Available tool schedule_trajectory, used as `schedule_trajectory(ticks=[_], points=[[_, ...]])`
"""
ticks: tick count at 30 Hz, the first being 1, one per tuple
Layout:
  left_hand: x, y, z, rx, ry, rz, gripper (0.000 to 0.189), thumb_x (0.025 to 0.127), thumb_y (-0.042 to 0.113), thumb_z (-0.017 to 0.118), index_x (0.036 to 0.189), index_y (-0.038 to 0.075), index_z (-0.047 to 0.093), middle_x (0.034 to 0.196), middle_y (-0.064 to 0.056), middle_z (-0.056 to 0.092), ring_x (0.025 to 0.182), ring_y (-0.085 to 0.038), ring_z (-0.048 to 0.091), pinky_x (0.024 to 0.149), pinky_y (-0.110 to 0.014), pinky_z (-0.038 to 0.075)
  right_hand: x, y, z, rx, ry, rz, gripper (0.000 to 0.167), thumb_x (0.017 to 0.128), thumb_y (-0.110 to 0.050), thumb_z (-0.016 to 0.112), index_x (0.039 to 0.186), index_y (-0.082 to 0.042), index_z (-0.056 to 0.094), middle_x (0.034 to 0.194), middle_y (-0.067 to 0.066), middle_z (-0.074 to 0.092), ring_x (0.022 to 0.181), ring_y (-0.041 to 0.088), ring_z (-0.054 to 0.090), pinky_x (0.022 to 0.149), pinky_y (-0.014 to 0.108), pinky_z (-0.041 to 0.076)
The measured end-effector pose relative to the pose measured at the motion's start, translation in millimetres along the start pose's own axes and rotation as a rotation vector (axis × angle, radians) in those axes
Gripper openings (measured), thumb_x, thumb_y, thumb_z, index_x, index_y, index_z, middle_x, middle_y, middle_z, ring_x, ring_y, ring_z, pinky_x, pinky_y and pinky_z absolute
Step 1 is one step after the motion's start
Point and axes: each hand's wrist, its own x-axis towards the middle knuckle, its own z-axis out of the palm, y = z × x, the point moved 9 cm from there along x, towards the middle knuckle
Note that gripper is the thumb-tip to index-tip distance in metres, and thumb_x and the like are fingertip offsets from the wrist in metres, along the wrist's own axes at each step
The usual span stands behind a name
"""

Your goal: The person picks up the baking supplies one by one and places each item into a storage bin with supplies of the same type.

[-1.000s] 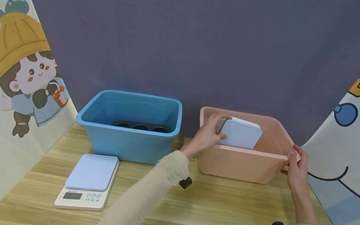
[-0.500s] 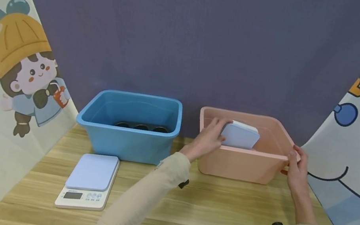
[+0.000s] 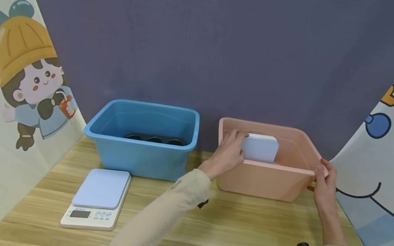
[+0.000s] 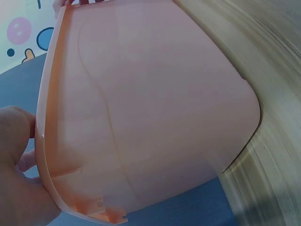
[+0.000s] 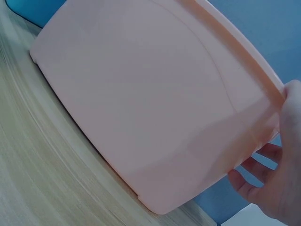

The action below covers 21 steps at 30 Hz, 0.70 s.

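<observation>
In the head view, a flat pale-white object with rounded corners [image 3: 260, 148] stands on edge inside the pink bin [image 3: 258, 180], its lower part hidden by the near wall. My left hand [image 3: 226, 153] reaches over the bin's left front rim and holds the object by its left side. In the left wrist view, that hand [image 4: 19, 169] is partly behind the rim, so its grip is hidden there. My right hand [image 3: 324, 184] grips the bin's right front corner. The right wrist view has the hand [image 5: 277, 165] with its fingers curled under that corner.
A blue bin [image 3: 139, 157] holding a dark tray with round cups [image 3: 154, 138] stands to the left. In front of it lies a white kitchen scale [image 3: 96, 198] on the wooden table [image 3: 240, 236]. A dark cloth wall [image 3: 210, 46] rises behind both bins.
My left hand has lowered the white object deeper into the pink bin and turned it from tilted to more level. My right hand has stayed at the bin's corner.
</observation>
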Motion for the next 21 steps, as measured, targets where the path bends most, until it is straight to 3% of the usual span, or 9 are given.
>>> schedule_trajectory(ticks=[9,17,21], points=[[-0.8,0.4,-3.3,0.156,-0.034,-0.023,0.056,0.098,0.02,0.055,0.151,0.014,0.04,0.157,-0.01,0.036,0.144,-0.028,0.037,0.119,-0.051,0.028,0.1,-1,0,0.009,0.02,0.013,0.055,0.108,-0.04,0.028,0.157,-0.02,0.017,0.146,0.026,0.029,0.094,-0.002,0.046,0.069,0.02,0.05],[-6.0,-7.2,-9.0,0.181,-0.042,-0.068,0.056,0.1,0.031,0.055,0.152,0.021,0.038,0.158,-0.004,0.037,0.145,-0.029,0.033,0.12,-0.061,0.016,-0.8,0,2,0.009,0.023,0.032,0.054,0.108,-0.041,0.027,0.157,-0.021,0.018,0.144,0.027,0.03,0.094,-0.002,0.046,0.068,0.019,0.05],[-9.5,-10.8,-15.4,0.139,-0.024,-0.067,0.052,0.101,0.035,0.054,0.15,0.023,0.041,0.154,-0.002,0.042,0.144,-0.028,0.035,0.121,-0.058,0.015,-1.0,0,1,-0.002,0.026,0.027,0.054,0.107,-0.042,0.027,0.157,-0.023,0.018,0.144,0.027,0.03,0.093,-0.004,0.046,0.067,0.017,0.049]])
